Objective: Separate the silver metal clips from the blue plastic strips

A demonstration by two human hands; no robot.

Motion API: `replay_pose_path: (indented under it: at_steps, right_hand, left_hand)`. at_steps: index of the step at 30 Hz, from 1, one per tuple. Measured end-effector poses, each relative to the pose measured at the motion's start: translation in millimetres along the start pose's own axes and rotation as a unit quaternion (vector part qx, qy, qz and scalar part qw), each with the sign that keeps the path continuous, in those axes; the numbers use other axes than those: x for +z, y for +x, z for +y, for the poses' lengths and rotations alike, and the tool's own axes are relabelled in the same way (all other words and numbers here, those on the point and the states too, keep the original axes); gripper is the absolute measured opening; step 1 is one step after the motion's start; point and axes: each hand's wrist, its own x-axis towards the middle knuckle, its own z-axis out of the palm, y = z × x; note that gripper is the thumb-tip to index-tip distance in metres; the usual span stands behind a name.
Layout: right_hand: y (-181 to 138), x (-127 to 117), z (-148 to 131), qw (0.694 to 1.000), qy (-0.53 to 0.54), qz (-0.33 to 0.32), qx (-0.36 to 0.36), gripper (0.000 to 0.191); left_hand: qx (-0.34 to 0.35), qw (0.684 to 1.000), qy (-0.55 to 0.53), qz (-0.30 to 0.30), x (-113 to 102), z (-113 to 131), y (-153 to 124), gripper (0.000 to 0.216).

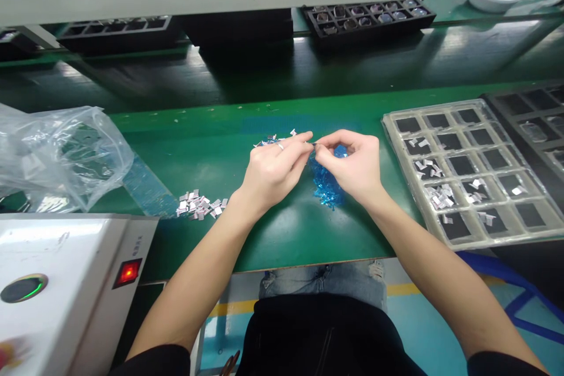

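My left hand and my right hand meet above the green table, fingertips pinched together. Between them is a tiny dark-edged piece, mostly covered by the fingers, so its kind does not show. Under and beside my right hand lies a heap of shiny blue film scraps. Just behind my left hand are several small silvery pieces with bits of blue. To the left of my left forearm, a loose pile of small flat silver pieces rests on the table.
At right stands a pale compartment tray, some cells holding small silver pieces, beside a dark tray. A clear plastic bag and a white machine with a lit red switch occupy the left. Black trays of lenses sit behind, under a shelf.
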Motion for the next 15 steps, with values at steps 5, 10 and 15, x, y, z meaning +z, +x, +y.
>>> replay_pose_path:
  at_steps: [5, 10, 15]
  right_hand:
    - [-1.8, 2.5, -1.9, 1.0, 0.008, 0.003, 0.001, 0.013]
    - [-3.7, 3.5, -3.4, 1.0, 0.009, 0.002, -0.002, 0.014]
    - [-4.1, 2.7, -2.2, 0.999, 0.002, -0.01, -0.046, 0.013]
  left_hand:
    - [-0.086, 0.992, -0.092, 0.001, 0.3, 9.6, 6.6, 0.013]
    - [-0.229, 0.951, -0.206, 0.01, 0.4, 19.8, 12.3, 0.007]
    - [-0.297, 0.925, -0.237, 0.008, -1.9, 22.9, 18.4, 0.006]
